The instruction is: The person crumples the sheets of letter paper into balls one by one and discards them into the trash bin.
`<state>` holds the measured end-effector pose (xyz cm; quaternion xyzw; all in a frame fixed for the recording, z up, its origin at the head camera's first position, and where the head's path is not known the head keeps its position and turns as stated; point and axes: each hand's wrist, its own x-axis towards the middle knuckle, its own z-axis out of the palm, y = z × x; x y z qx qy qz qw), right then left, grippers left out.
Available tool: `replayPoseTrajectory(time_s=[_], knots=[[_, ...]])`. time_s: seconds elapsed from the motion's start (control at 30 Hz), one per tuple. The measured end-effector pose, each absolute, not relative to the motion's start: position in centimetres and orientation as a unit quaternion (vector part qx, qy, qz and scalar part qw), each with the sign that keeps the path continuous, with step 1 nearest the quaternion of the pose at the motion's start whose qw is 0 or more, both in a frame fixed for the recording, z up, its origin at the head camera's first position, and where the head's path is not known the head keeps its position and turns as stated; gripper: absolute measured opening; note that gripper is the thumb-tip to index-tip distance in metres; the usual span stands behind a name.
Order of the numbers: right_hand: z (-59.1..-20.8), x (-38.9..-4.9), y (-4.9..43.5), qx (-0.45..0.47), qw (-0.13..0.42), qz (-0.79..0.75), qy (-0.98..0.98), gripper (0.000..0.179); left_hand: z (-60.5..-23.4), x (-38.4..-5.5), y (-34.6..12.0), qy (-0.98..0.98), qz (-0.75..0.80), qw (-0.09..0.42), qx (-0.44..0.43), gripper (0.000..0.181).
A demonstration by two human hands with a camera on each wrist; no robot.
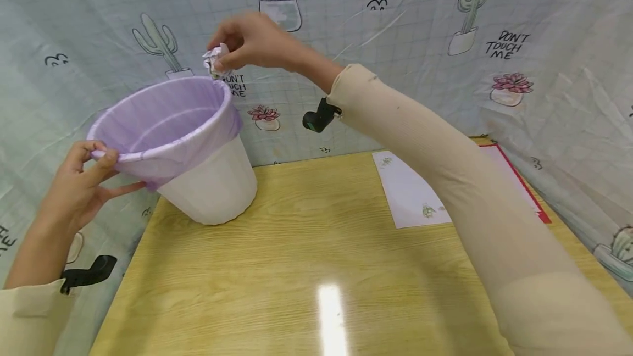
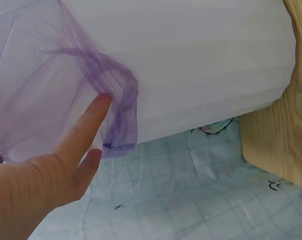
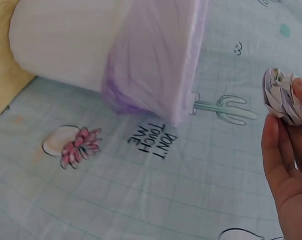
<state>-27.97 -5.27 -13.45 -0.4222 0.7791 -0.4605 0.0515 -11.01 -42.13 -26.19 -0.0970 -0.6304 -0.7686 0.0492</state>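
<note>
A white trash bin (image 1: 217, 185) lined with a purple plastic bag (image 1: 168, 109) leans toward the left at the table's back left. My left hand (image 1: 81, 185) grips its near left rim, thumb on top and fingers against the outside. In the left wrist view, fingertips (image 2: 98, 107) press on the purple bag (image 2: 36, 90) folded over the bin's wall. Above the bin's far right rim, my right hand (image 1: 257, 43) pinches a crumpled paper ball (image 1: 216, 60). The right wrist view shows the paper ball (image 3: 283, 97) between thumb and fingers, apart from the bin.
On the right of the wooden table (image 1: 296, 246) lies a white sheet (image 1: 410, 191) with small green plant prints, partly behind my right sleeve. A red-edged item (image 1: 524, 185) lies beside it. Cloth with cactus prints (image 1: 395, 70) hangs behind and beside the table.
</note>
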Motion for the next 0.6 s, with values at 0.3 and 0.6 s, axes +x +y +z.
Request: replayPoseTrajectory(time_s=[0.3, 0.6], knots=[[-10.9, -28.6, -7.2, -0.437, 0.073, -0.402, 0.801, 0.027, -26.6, -10.4, -42.4, -0.626, -0.772, 0.050, -0.096, 0.008], [-9.4, -29.9, -7.9, -0.425, 0.071, -0.365, 0.825, 0.030, -26.9, -10.6, -41.5, -0.591, -0.798, 0.040, -0.112, 0.010]])
